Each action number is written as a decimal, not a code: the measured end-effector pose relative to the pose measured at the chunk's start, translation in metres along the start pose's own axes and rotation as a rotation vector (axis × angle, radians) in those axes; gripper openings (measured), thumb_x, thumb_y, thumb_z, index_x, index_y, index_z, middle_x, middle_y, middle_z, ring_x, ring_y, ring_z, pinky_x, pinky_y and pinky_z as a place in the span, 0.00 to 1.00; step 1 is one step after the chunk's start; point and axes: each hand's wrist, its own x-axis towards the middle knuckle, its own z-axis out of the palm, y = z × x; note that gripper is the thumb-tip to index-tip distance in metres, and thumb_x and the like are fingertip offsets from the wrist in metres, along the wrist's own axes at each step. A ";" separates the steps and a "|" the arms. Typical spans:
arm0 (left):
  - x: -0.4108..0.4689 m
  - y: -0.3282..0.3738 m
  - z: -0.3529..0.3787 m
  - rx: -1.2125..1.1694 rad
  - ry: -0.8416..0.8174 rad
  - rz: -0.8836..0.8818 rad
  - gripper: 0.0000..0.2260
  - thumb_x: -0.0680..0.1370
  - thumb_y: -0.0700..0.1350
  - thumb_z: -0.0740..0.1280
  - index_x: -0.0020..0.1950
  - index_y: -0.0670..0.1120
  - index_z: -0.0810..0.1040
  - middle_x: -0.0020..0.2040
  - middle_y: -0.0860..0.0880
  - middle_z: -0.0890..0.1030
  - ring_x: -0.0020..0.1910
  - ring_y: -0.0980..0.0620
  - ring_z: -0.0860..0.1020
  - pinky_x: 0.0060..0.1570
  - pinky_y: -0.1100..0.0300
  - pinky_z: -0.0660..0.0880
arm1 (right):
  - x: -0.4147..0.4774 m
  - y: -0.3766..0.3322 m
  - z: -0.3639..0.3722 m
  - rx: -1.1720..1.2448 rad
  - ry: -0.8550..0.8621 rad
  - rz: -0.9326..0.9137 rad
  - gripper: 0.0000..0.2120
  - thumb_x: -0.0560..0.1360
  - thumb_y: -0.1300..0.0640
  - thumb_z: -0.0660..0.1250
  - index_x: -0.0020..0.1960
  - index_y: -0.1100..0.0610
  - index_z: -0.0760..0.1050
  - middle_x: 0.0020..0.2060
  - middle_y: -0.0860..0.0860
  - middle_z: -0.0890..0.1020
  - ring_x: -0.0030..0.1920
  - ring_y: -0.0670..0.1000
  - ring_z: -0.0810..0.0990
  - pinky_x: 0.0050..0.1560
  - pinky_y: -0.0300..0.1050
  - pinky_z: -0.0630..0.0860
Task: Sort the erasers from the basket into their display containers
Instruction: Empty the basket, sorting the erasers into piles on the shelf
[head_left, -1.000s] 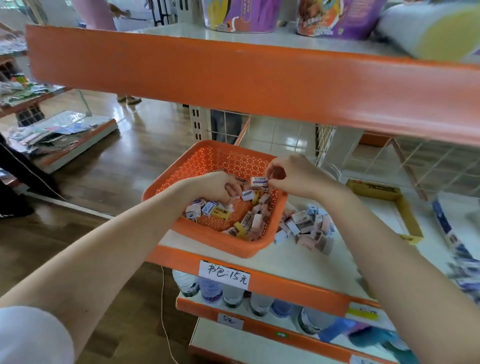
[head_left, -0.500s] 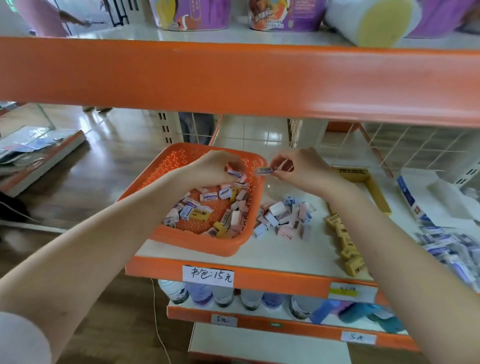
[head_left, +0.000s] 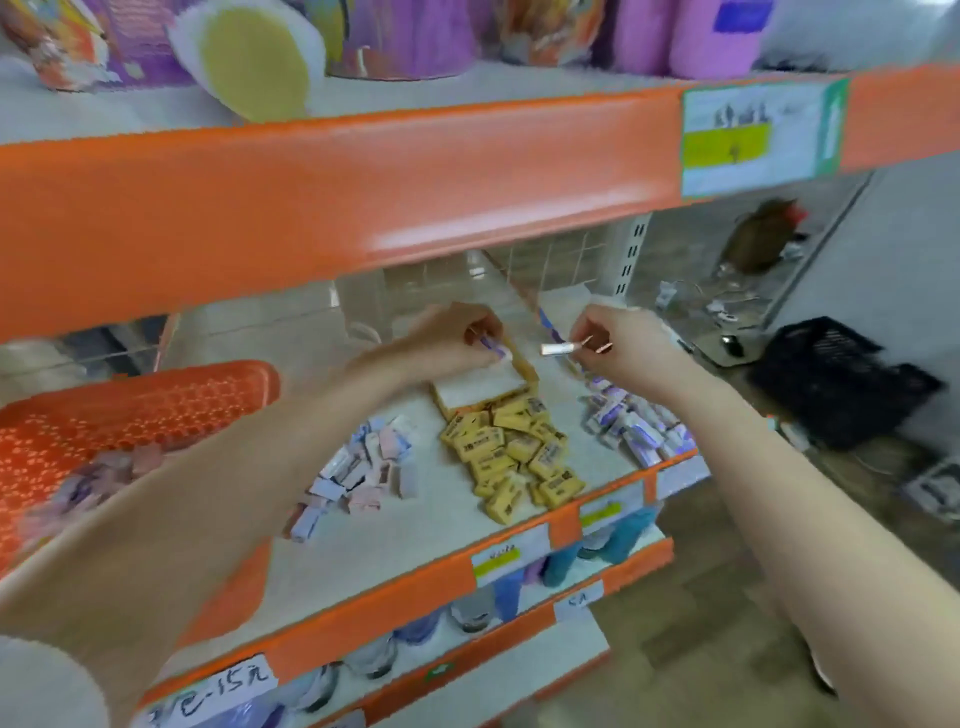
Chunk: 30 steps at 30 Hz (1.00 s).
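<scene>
Reaching beneath an orange upper shelf edge (head_left: 311, 192), a person works both hands over a shop shelf (head_left: 415, 530) strewn with erasers. The left hand (head_left: 452, 338) pinches a purple eraser (head_left: 492, 347) between thumb and fingertips, just above the back of a yellow box (head_left: 483, 387). The right hand (head_left: 618, 345), near it and level with it, pinches a white eraser (head_left: 558, 348) by one end, its free end pointing toward the left hand. Three loose heaps lie on the shelf below: pink and blue erasers (head_left: 358, 467) to the left, yellow erasers (head_left: 519, 457) at the box's mouth, and a purple-and-white heap (head_left: 634, 426) by the front edge at right. The basket (head_left: 130, 410) sits at the shelf's left end, partly behind the left forearm, holding what appear to be more erasers, too blurred to tell. A black crate (head_left: 831, 384) stands on the floor at right.
</scene>
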 end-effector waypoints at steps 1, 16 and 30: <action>0.011 0.010 0.009 -0.001 -0.009 0.029 0.08 0.73 0.45 0.72 0.50 0.51 0.77 0.44 0.54 0.78 0.45 0.53 0.75 0.39 0.66 0.69 | -0.007 0.013 -0.007 0.008 0.009 0.042 0.03 0.73 0.63 0.69 0.47 0.59 0.77 0.40 0.51 0.80 0.41 0.51 0.80 0.42 0.38 0.74; 0.070 0.072 0.106 -0.009 -0.143 0.228 0.05 0.74 0.41 0.70 0.49 0.46 0.81 0.39 0.56 0.76 0.38 0.58 0.74 0.34 0.76 0.66 | -0.057 0.107 -0.008 -0.022 0.084 0.283 0.04 0.74 0.64 0.67 0.49 0.61 0.77 0.43 0.52 0.83 0.44 0.46 0.80 0.43 0.28 0.69; 0.047 0.043 0.065 0.113 -0.162 0.193 0.14 0.77 0.40 0.64 0.62 0.48 0.78 0.57 0.51 0.79 0.48 0.56 0.77 0.48 0.63 0.71 | -0.015 0.089 0.000 0.017 0.138 0.237 0.11 0.76 0.67 0.63 0.55 0.59 0.79 0.53 0.51 0.82 0.53 0.51 0.79 0.51 0.37 0.70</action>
